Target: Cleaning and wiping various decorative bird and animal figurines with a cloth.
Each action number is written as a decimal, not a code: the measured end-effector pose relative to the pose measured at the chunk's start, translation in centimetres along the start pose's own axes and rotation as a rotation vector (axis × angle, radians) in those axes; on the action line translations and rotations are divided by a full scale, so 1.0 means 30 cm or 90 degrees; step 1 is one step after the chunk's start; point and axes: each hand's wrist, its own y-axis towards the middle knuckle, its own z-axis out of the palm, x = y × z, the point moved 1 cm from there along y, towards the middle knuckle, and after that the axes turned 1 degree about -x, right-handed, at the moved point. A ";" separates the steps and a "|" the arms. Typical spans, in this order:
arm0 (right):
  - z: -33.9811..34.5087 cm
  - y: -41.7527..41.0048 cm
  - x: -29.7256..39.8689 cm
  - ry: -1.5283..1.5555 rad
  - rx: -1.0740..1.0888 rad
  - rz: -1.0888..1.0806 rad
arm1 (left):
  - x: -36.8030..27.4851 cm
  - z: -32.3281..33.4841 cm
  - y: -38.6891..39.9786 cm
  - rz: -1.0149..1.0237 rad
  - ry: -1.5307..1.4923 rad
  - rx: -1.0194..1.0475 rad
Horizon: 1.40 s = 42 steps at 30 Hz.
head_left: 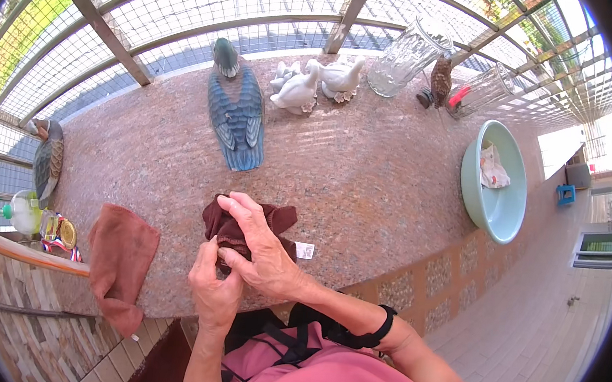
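Observation:
A dark brown cloth with a white tag is bunched up at the front edge of the granite counter. My right hand lies over the bundle, fingers spread along its top and thumb bent toward my left hand. Close beside it, my left hand pinches the near side of the cloth. Whether the folds wrap something cannot be seen. Beyond the cloth rests a blue and grey bird figurine, its head toward the metal railing.
Several white goose figurines, a large glass vase, a brown bird figurine and a slimmer glass vase line the back. A pale green basin stands right. Leftward are a reddish-brown cloth, a duck figurine and a medal.

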 end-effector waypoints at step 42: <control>-0.096 0.019 -0.184 0.467 -0.026 0.299 | 0.048 -0.017 -0.017 0.102 0.112 0.034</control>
